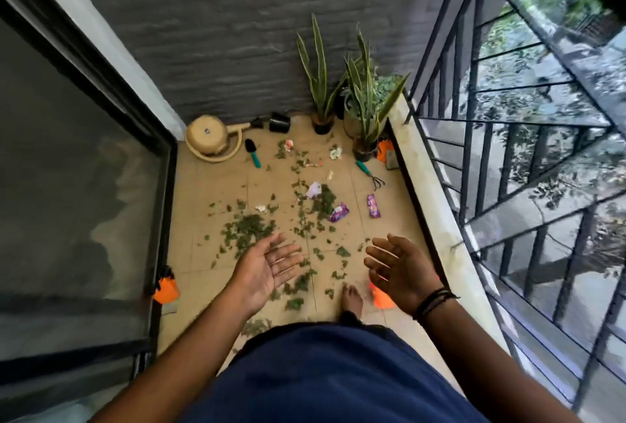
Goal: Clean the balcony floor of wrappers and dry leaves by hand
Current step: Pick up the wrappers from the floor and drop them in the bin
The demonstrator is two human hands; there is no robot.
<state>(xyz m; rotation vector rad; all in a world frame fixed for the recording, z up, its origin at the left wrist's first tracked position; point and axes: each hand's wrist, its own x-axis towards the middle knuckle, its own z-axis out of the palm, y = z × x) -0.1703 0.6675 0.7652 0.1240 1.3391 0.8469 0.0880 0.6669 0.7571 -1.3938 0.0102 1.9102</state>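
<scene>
Hands (271,265) (399,270) outstretched, palms up, fingers spread

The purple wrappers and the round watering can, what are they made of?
The purple wrappers look like thin shiny plastic film: they crinkle and catch light. The watering can looks like matte beige plastic, smooth and moulded, though I can't be sure.

The tan tiled floor (216,192) carries scattered leaves (249,224), purple wrappers (339,212), potted plants (321,118) and a watering can (208,138).
</scene>
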